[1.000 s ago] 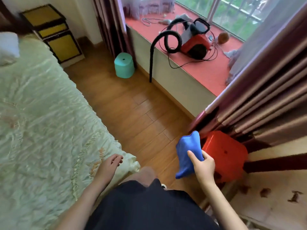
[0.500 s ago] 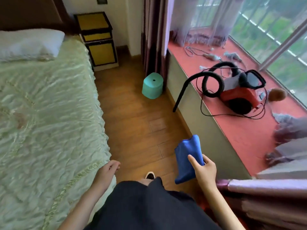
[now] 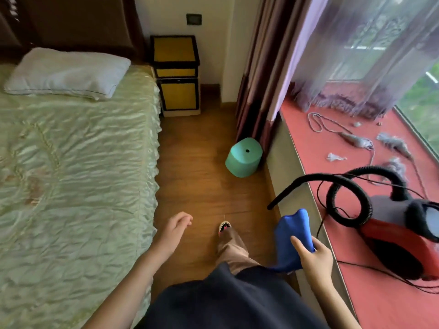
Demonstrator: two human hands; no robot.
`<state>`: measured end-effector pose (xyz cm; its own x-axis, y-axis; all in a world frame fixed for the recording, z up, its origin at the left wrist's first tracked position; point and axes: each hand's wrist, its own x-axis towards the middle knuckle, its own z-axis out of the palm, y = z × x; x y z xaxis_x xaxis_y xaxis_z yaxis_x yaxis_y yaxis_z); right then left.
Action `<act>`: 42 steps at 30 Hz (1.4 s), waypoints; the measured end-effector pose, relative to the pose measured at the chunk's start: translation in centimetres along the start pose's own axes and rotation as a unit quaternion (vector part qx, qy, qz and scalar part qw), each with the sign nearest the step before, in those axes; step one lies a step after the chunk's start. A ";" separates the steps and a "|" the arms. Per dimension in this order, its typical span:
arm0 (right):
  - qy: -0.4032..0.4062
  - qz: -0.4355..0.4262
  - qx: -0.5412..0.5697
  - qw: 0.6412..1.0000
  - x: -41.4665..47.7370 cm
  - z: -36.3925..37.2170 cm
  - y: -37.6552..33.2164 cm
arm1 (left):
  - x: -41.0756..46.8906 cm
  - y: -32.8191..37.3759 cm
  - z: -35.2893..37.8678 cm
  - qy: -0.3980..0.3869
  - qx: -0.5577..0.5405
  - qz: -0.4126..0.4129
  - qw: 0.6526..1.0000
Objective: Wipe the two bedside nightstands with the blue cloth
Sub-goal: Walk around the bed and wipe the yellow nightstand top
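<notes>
Our right hand grips the cloth; our left hand hangs loose, seemingly empty, beside the bed. A nightstand stands ahead.

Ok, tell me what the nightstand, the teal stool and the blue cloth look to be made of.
Nightstand: probably wood or veneer, yellow panels in dark frames, faint sheen; can't be sure. Teal stool: moulded plastic, judging by its smooth, one-piece, rounded body. Blue cloth, gripped by the right hand: soft matte fabric, perhaps microfibre, drooping in folds.
</notes>
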<state>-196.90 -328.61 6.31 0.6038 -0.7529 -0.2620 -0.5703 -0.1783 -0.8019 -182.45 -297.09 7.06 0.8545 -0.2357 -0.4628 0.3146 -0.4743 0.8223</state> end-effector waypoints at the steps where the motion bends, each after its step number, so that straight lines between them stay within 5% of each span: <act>1: -0.014 -0.008 0.000 1.000 2.6 1.2 -1.4 | 1.6 0.6 0.0 0.012 -0.009 -0.013 1.000; 16: -0.239 -0.130 -0.023 0.962 28.3 22.0 -26.2 | 19.7 6.9 -8.2 0.213 -0.077 -0.153 0.962; 35: -0.085 -0.061 -0.088 0.991 54.0 40.2 -46.5 | 60.5 24.7 -29.4 0.104 -0.005 -0.029 0.994; 42: -0.134 -0.061 -0.082 0.986 62.7 50.8 -55.0 | 72.4 25.7 -33.4 0.145 -0.024 -0.077 0.986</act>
<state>-99.42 -333.86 6.69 0.7862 -0.5286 -0.3200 -0.5541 -0.3740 -0.7437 -98.69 -298.02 5.77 0.8754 0.0917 -0.4746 0.4627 -0.4428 0.7680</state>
